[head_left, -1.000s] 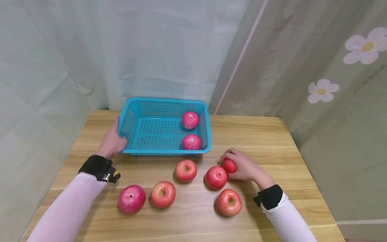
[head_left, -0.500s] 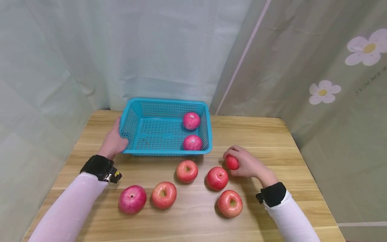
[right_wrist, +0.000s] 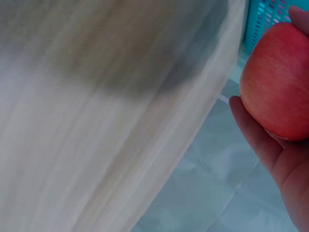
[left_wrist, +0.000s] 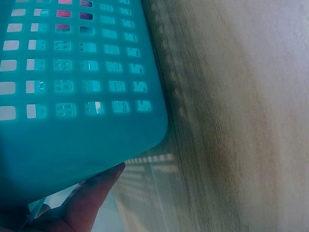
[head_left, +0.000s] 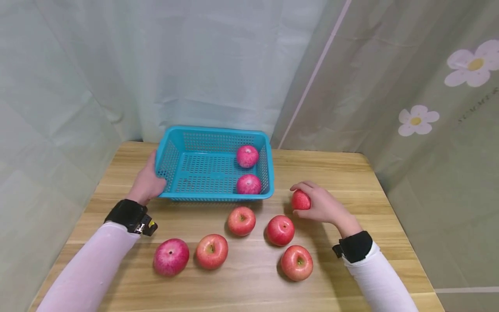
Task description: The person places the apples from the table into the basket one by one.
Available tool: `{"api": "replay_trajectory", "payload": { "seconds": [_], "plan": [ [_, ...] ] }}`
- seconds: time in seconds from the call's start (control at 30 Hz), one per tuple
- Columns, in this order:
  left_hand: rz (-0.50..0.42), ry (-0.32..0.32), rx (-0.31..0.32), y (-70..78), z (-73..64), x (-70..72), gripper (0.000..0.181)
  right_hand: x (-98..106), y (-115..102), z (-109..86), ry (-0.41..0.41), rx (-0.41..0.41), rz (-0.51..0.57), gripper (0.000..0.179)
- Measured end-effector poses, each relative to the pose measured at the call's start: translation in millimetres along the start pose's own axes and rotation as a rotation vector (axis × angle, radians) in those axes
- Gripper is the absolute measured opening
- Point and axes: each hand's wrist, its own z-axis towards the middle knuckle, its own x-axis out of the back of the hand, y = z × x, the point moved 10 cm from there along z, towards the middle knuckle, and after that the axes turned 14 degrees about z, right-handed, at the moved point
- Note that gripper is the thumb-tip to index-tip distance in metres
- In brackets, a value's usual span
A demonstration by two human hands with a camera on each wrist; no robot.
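My left hand [head_left: 148, 183] grips the left end of a blue perforated plastic basket [head_left: 200, 172] at the back of the table. In the left wrist view its fingers [left_wrist: 94, 200] lie against the underside of the basket wall. Two pinkish-red apples, a rear one [head_left: 247, 156] and a front one [head_left: 248, 184], sit at the basket's right end. To the right of the basket, my right hand [head_left: 323, 207] holds a red apple [head_left: 301, 199] between thumb and fingers. The right wrist view shows this apple [right_wrist: 280, 82] large, with the thumb and a fingertip on opposite sides.
Several apples lie on the wooden table [head_left: 249, 294]: one [head_left: 241, 221] just in front of the basket, a redder one [head_left: 280, 230] near my right hand, one [head_left: 296, 263] closer to me, and a pair further left [head_left: 212, 251]. A curtain [head_left: 234, 65] hangs behind the table.
My right hand has carried its apple slightly back and right, away from the neighbouring red apple. My left hand keeps its grip on the basket, which stays in place.
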Motion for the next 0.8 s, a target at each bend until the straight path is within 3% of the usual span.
{"api": "replay_trajectory", "payload": {
  "seconds": [0.27, 0.47, 0.8],
  "plan": [
    [-0.011, -0.017, 0.020, -1.0, -1.4, -0.4, 0.109, 6, -6, 5.9, -0.002, -0.009, -0.003, 0.064],
    [-0.008, -0.012, 0.013, 0.5, -1.9, 0.6, 0.109, 17, -9, 11.7, 0.052, -0.034, -0.009, 0.062],
    [-0.015, -0.019, 0.017, -0.8, -1.1, -0.7, 0.109, 38, -27, 31.4, 0.109, 0.011, -0.029, 0.057]
  ]
}}
